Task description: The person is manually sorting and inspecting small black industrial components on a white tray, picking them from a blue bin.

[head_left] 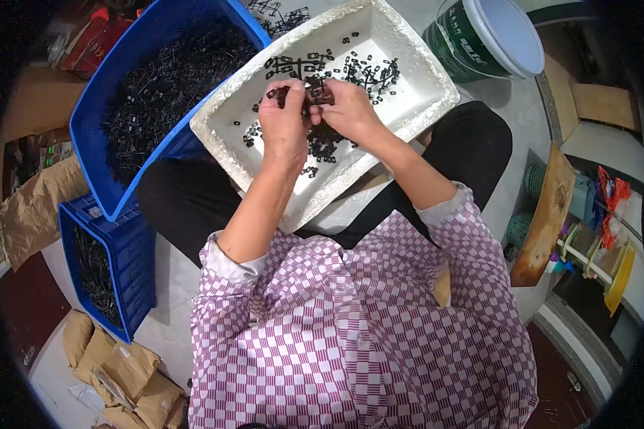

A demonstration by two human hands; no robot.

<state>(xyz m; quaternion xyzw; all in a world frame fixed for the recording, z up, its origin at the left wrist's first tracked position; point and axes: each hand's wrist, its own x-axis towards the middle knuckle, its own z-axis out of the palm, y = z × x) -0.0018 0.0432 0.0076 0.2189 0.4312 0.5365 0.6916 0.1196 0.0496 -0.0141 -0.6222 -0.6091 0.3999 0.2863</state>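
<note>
Both my hands meet over a white foam box [229, 104] that rests tilted between my legs. My left hand [284, 118] is closed round small black plastic parts, its thumb on top. Close beside it, my right hand [347, 111] has its fingers pinched on the same dark cluster [313, 93]; the exact shape between the fingertips is hard to make out. Many small black plastic parts [368, 75] lie scattered on the box floor, some still on thin sprues [297, 66]. More of them sit in a heap [325, 146] below my hands.
To the left stands a large blue bin [86, 129] full of black parts, with a smaller blue crate [132, 264] in front. A green and white bucket [479, 39] is at the far right. Brown paper bags [132, 379] lie lower left; a wooden board [547, 214] leans at right.
</note>
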